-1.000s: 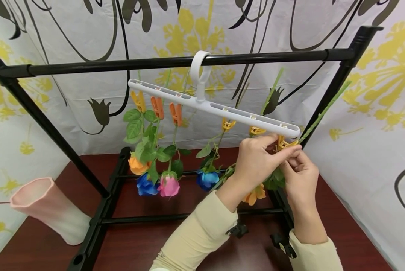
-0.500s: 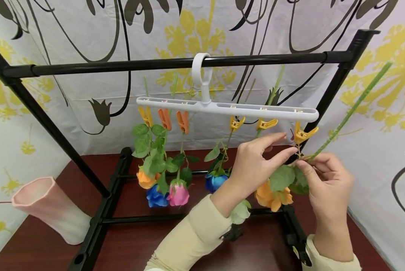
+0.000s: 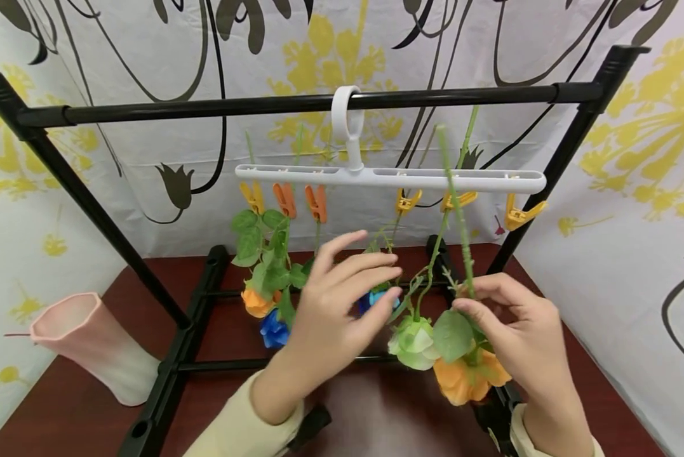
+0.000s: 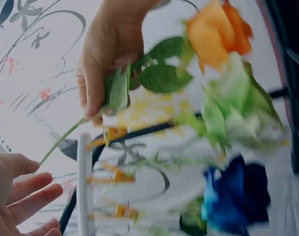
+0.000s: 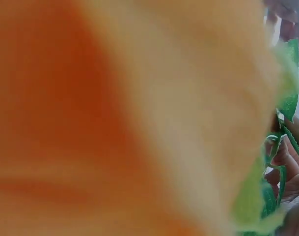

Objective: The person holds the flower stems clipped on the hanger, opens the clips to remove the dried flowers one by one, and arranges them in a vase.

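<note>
My right hand [image 3: 521, 343] pinches the stem of an orange artificial rose [image 3: 458, 381], whose bloom hangs down while the cut stem end points up. Its petals fill most of the right wrist view as an orange blur [image 5: 139, 118]. My left hand [image 3: 333, 311], fingers spread, hovers left of the rose and grips nothing. Above the right hand, a yellow clip [image 3: 521, 216] at the right end of the white hanger [image 3: 456, 181] has no stem in it. The clip beside it [image 3: 458, 200] holds a pale green rose [image 3: 413, 343]. A blue rose [image 4: 237, 196] hangs further along.
The hanger hooks over the black rack's top bar [image 3: 204, 111]. Orange clips [image 3: 284, 200] and a yellow clip [image 3: 253, 197] hold more upside-down roses on the left, partly hidden by my left hand. A pink-and-white vase [image 3: 98, 355] stands at the left, outside the rack.
The orange rose has come out of the end yellow clip and moved down, its stem swinging from right-leaning to nearly upright. My left hand has withdrawn to the left. The hanger has levelled.
</note>
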`<state>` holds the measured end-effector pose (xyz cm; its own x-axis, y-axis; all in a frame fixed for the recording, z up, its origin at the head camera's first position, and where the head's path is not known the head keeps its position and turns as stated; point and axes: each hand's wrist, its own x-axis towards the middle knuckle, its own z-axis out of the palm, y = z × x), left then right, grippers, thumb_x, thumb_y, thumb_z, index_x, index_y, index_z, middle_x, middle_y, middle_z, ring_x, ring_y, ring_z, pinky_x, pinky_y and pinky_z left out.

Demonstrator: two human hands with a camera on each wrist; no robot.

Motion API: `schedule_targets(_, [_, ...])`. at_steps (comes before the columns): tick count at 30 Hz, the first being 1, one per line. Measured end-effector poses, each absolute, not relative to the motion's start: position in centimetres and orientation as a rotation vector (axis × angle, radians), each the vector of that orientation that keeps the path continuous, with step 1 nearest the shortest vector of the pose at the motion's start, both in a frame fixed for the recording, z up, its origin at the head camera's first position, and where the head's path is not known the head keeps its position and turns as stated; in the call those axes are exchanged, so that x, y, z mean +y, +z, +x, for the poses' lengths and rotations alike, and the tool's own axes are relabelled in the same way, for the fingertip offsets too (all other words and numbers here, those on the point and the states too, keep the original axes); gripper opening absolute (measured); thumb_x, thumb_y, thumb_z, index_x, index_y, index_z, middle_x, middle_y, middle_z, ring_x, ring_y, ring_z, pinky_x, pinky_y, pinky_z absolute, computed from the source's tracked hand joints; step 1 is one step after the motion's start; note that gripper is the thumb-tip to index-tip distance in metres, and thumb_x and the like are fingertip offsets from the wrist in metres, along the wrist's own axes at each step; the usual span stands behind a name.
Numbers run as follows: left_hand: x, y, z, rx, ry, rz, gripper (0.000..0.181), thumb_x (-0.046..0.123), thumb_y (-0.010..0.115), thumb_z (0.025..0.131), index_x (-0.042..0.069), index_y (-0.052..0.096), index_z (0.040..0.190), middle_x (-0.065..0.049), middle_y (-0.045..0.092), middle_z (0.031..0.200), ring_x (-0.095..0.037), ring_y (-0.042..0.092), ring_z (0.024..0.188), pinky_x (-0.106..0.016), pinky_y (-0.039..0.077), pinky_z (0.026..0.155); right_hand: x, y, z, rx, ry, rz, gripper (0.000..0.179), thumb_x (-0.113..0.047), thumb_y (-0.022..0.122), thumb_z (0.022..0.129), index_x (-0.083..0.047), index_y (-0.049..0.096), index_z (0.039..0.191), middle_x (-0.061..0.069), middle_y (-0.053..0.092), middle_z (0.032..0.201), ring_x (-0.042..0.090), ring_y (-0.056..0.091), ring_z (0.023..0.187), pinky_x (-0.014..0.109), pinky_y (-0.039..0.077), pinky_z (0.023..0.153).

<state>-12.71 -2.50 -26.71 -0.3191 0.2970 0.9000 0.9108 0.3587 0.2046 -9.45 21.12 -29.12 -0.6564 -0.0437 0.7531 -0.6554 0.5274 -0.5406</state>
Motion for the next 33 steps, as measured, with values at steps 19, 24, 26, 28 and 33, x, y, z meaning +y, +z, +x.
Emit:
schedule_targets(19, [-9.4,-25.8,-9.5,-2.059,-0.367,-0.971,0.025,0.018,0.077,0.087,0.012,0.075,0.110,-0.006,0.068,0.113,-0.029,0.055,0.105,-0.039,0.054,0.084,12.2,-31.4,-12.4,-2.431,1.250,0.975,0.009,-0.017,0.077,0.085,-0.019,0.071,0.091,-0.011,0.069,0.080,-0.003,0.060,0.069,0.021,0.051,0.057])
schedule_targets(24, [-9.6,-26.1,-10.1,-2.272,-0.241,-1.051,0.021,0.022,0.082,0.083,0.017,0.076,0.103,0.002,0.068,0.105,-0.020,0.056,0.100,-0.027,0.055,0.076,10.7,-32.1,-12.8,-2.533,1.274,0.989,0.008,-0.023,0.075,0.087,-0.019,0.070,0.092,-0.010,0.071,0.079,-0.003,0.061,0.070,0.020,0.052,0.061])
schedule_targets(26, [-9.8,-26.5,-10.3,-2.331,-0.217,-1.066,0.016,0.022,0.082,0.083,0.018,0.077,0.098,0.004,0.067,0.101,-0.018,0.056,0.098,-0.024,0.054,0.074,10.3,-32.3,-12.8,-2.543,1.273,1.019,0.008,-0.023,0.075,0.088,-0.018,0.070,0.091,-0.008,0.071,0.079,-0.002,0.062,0.071,0.020,0.052,0.061])
schedule_targets(28, [-9.9,-26.7,-10.4,-2.369,-0.209,-1.070,0.011,0.021,0.081,0.084,0.019,0.076,0.093,0.005,0.067,0.098,-0.017,0.055,0.096,-0.024,0.052,0.074,10.0,-32.5,-12.8,-2.542,1.280,1.046,0.009,-0.023,0.075,0.088,-0.017,0.069,0.090,-0.008,0.071,0.078,-0.002,0.062,0.070,0.020,0.052,0.061])
schedule_targets(33, [-10.0,-27.0,-10.6,-2.413,-0.193,-1.064,0.007,0.016,0.080,0.084,0.020,0.075,0.087,0.008,0.068,0.089,-0.015,0.053,0.090,-0.024,0.048,0.071,9.7,-32.7,-13.0,-2.529,1.279,1.077,0.010,-0.024,0.076,0.087,-0.017,0.068,0.086,-0.008,0.068,0.073,-0.004,0.056,0.065,0.019,0.049,0.057])
